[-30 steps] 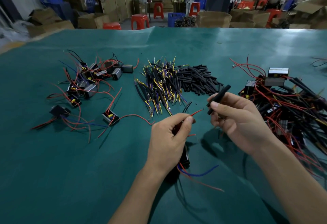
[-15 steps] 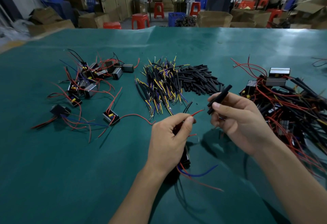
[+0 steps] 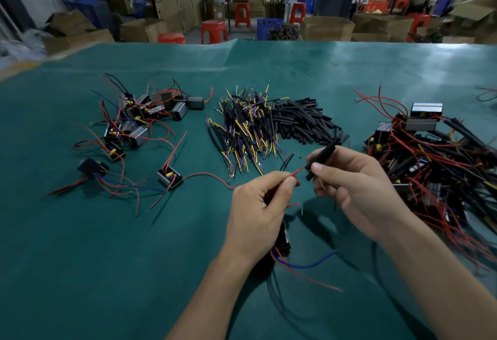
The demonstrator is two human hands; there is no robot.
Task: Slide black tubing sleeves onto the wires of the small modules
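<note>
My left hand (image 3: pixel 259 210) pinches a thin red wire (image 3: pixel 298 172) between thumb and forefinger. The small black module (image 3: pixel 284 240) that the wire belongs to hangs below that hand, with blue and red wires trailing onto the mat. My right hand (image 3: pixel 352 186) pinches a black tubing sleeve (image 3: pixel 322 155) that slants up to the right. The red wire's tip meets the sleeve's lower end. A pile of loose black sleeves (image 3: pixel 304 122) lies behind my hands.
A green mat (image 3: pixel 107 259) covers the table. Bare modules with red wires (image 3: pixel 139 127) lie at the left. A heap of yellow and purple leads (image 3: pixel 244 130) sits in the middle. Sleeved modules (image 3: pixel 435 157) pile up at the right. Boxes and red stools stand beyond the table.
The right hand has brought the sleeve's lower end to the red wire's tip. The left hand has hardly moved.
</note>
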